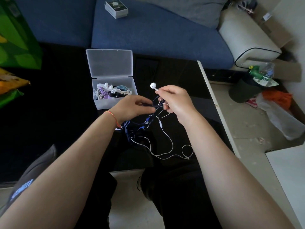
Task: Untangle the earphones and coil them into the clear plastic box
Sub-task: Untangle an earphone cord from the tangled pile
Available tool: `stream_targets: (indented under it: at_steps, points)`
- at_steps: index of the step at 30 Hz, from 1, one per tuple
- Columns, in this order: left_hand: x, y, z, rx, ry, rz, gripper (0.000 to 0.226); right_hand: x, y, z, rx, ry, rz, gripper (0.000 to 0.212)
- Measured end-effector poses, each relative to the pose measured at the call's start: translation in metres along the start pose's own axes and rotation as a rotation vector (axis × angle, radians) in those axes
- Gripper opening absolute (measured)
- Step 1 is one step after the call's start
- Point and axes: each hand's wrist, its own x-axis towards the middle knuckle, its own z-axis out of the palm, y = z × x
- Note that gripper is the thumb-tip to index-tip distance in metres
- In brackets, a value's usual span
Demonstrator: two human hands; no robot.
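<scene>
Clear plastic box (99, 100), centre-left of frame, lid (109, 63) open; coiled white, purple, blue and black earphones inside. Right hand (175, 103) pinched white earbud (153, 85) stem, raised at centre. Left hand (132, 108) pinched the tangled blue and white cords (155, 111) just below, over the black table (181, 71).

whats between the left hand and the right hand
In the head view, a knot of dark blue and white earphone cords spans the gap between the left hand and the right hand; both pinch it.
</scene>
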Motion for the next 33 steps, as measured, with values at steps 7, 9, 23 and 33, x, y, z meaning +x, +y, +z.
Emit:
stream_targets:
  at_steps: [7,9,23,33]
  points:
    - [0.004,-0.003,-0.002,-0.060,0.151,-0.063,0.010,0.005,0.002,-0.005,-0.266,-0.042,0.024,0.022]
    - [0.006,-0.003,0.000,-0.083,0.207,-0.098,0.011,0.005,0.003,-0.007,-0.380,-0.102,0.023,0.025]
    - [0.004,0.000,0.002,-0.260,0.225,-0.144,0.020,0.005,0.008,-0.007,-0.612,-0.280,-0.080,0.018]
    - [0.019,-0.027,0.002,-0.079,0.321,-0.250,0.018,0.004,-0.003,-0.011,-0.118,-0.146,0.112,0.019]
